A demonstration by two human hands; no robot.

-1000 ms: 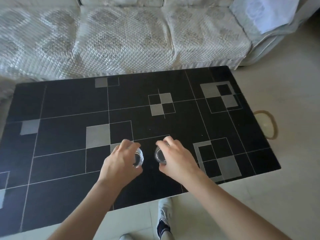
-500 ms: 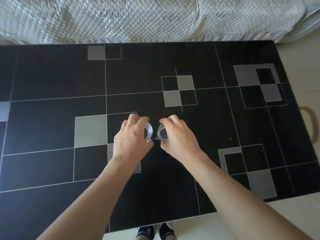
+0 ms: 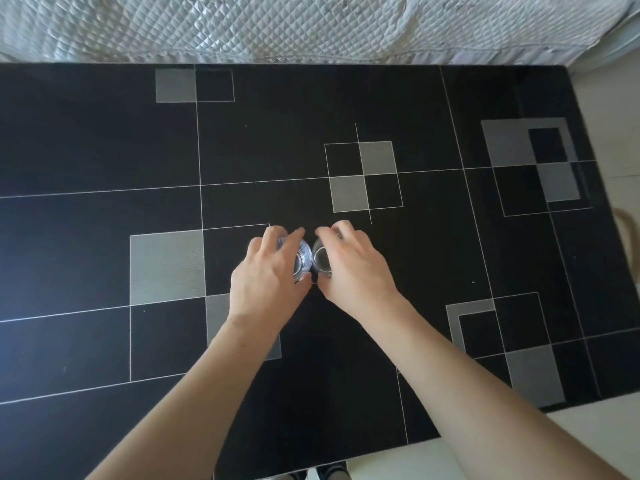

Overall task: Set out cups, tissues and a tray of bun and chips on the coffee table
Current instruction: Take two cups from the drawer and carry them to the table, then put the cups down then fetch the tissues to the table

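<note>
Two clear cups, left cup (image 3: 302, 261) and right cup (image 3: 321, 260), sit touching or nearly so mid-table (image 3: 433, 258), each w/ fingers curled round it from above: left hand (image 3: 266, 275) on one, right hand (image 3: 353, 271) on the other. Imo the risk is glass on glass, they can clink or chip if pushed closer, and the hard top means a tipped cup rolls. Can't tell if the bases are fully down yet, so letting go early = wobble.
</note>
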